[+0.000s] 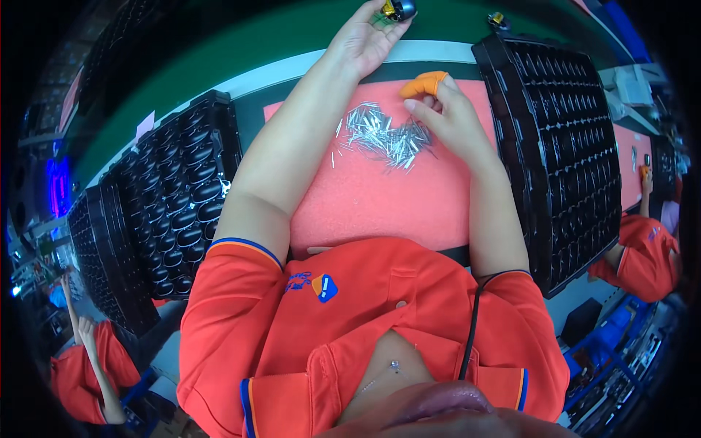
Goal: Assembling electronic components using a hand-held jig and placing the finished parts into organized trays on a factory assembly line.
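At the far edge, over the green surface, my left hand [363, 45] is closed on a small dark rounded part [401, 9] with a yellow piece on its side. The hand's fingertips are partly cut off by the top of the view. Orange finger covers [425, 85] sit on fingers of my right hand [454, 117]. That hand is curled, thumb and forefinger close together, just above the right side of a pile of thin silvery metal pins [394, 142]. Whether a pin is between its fingertips is too small to tell. The pile lies on a pink mat [380, 212].
Black moulded trays [179, 197] stand to the left, and a stack of black trays [573, 153] to the right. Beyond the mat runs a green belt [255, 47], with another small dark-and-yellow part [499, 20] near the right stack. Co-workers in red shirts are at both sides.
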Available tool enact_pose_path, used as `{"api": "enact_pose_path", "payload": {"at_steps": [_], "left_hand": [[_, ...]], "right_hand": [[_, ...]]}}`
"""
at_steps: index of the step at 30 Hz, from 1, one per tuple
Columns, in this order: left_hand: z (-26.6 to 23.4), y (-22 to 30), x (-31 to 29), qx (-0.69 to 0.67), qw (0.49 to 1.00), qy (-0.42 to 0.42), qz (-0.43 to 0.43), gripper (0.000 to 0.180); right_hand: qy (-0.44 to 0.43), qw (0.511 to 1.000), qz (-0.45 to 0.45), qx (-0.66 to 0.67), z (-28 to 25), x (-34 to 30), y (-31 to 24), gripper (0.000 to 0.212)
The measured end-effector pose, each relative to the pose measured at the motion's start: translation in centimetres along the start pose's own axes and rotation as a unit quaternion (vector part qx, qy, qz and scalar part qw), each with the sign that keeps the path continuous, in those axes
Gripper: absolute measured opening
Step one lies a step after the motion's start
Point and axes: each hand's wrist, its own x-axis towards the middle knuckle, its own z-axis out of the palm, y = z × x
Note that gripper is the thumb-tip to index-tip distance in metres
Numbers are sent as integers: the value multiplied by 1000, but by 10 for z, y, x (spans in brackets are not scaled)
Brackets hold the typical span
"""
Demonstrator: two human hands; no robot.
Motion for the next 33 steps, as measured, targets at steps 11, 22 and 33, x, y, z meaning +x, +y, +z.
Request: {"api": "enact_pose_path", "payload": {"at_steps": [11,22,33], "left_hand": [[9,6,1,-74,997,25,28,22],[11,12,-12,104,993,30,48,30],[18,7,-11,147,988,9,42,42]], "right_hand": [[36,969,-81,-232,40,18,-14,19],[-74,935,-82,-337,41,32,-26,18],[-91,935,-59,-338,38,34,-33,20]]}}
